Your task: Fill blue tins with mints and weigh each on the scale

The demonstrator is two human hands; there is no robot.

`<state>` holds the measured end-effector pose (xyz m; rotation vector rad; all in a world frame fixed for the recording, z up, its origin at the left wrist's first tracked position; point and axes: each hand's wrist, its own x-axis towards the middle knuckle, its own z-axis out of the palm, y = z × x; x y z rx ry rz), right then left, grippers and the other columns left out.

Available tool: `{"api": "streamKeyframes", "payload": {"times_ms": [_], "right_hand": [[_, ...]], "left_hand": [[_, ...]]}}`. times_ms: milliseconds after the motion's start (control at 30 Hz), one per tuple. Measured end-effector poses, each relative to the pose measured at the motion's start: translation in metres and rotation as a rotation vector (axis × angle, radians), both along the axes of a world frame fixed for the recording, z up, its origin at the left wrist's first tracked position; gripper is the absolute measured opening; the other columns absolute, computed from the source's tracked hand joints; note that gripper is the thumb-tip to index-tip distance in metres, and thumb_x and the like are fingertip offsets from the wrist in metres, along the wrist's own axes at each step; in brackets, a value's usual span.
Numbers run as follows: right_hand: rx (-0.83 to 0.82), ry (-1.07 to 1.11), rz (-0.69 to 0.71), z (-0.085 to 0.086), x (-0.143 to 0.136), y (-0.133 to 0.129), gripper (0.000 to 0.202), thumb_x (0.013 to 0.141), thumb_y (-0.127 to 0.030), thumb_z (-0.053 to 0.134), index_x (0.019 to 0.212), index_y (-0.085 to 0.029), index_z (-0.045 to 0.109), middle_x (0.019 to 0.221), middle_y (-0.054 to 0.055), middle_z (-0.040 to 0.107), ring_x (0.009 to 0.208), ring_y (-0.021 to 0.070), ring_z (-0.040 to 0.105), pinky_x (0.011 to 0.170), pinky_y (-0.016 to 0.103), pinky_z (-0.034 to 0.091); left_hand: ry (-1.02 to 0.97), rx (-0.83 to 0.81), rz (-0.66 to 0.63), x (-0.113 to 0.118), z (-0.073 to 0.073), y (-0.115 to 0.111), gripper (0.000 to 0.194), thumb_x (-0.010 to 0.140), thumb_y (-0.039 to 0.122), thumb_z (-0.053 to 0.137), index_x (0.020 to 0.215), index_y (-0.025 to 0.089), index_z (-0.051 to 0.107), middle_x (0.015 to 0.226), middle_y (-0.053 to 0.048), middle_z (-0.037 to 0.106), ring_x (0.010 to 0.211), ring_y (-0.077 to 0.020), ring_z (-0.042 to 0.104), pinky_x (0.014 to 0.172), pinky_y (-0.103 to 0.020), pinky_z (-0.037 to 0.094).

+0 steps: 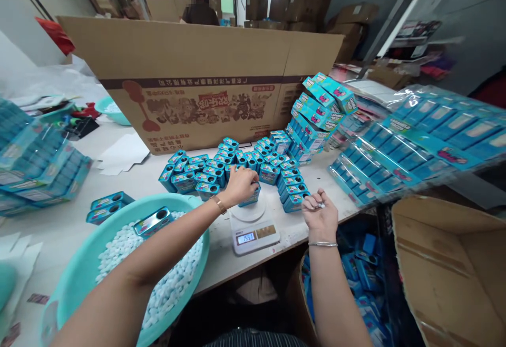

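My left hand [240, 184] reaches over the white digital scale [255, 237], its fingers closed at the top of a small blue candy box [250, 198] on the round pan. The fingertips are partly hidden. My right hand [321, 211] is palm up beside the scale, fingers curled around a few small white candies [321, 205]. Under my left forearm, a turquoise basin [203, 252] holds many white candies [174, 294]. One blue box [153, 222] with a dark round opening lies on them. Several similar boxes [195, 163] stand in rows behind the scale.
A large cardboard carton [190, 51] stands behind the rows. Blue display packs are stacked at left [35, 162] and right [316, 109], with wrapped packs [415, 141] farther right. Below the table edge, a carton holds blue boxes [366, 278]. A person [201, 12] is in the background.
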<state>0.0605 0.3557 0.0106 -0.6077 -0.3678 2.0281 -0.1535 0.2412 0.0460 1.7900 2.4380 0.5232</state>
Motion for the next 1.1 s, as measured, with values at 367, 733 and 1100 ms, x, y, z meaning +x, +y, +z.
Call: {"api": "streamKeyframes", "payload": {"times_ms": [367, 733, 1100], "right_hand": [[-0.047, 0.000, -0.049, 0.003, 0.018, 0.004, 0.011, 0.086, -0.014, 0.048, 0.078, -0.019, 0.050, 0.049, -0.010, 0.037, 0.037, 0.0046, 0.036, 0.038, 0.015, 0.030], [0.046, -0.024, -0.043, 0.003, 0.045, 0.008, 0.011, 0.079, -0.008, 0.050, 0.075, -0.018, 0.050, 0.050, -0.009, 0.040, 0.038, 0.0050, 0.039, 0.039, 0.014, 0.036], [-0.033, 0.039, 0.102, -0.011, 0.011, 0.001, 0.015, 0.079, -0.004, 0.042, 0.076, -0.019, 0.046, 0.051, -0.009, 0.039, 0.037, 0.0060, 0.039, 0.039, 0.016, 0.037]], "left_hand": [[0.157, -0.096, -0.282, 0.025, -0.003, 0.036, 0.033, 0.073, 0.008, 0.058, 0.104, 0.020, 0.064, 0.105, -0.011, 0.067, 0.109, -0.0332, 0.055, 0.107, -0.064, 0.020], [0.120, 0.152, -0.276, 0.022, -0.014, 0.055, 0.073, 0.080, 0.013, 0.058, 0.145, 0.014, 0.026, 0.146, -0.019, 0.039, 0.135, -0.0300, 0.037, 0.106, -0.043, 0.035], [0.151, -0.182, 0.579, -0.045, 0.019, -0.225, 0.071, 0.073, 0.040, 0.072, 0.133, 0.014, 0.045, 0.129, -0.019, 0.057, 0.122, -0.0402, 0.047, 0.103, -0.060, 0.031]]}}
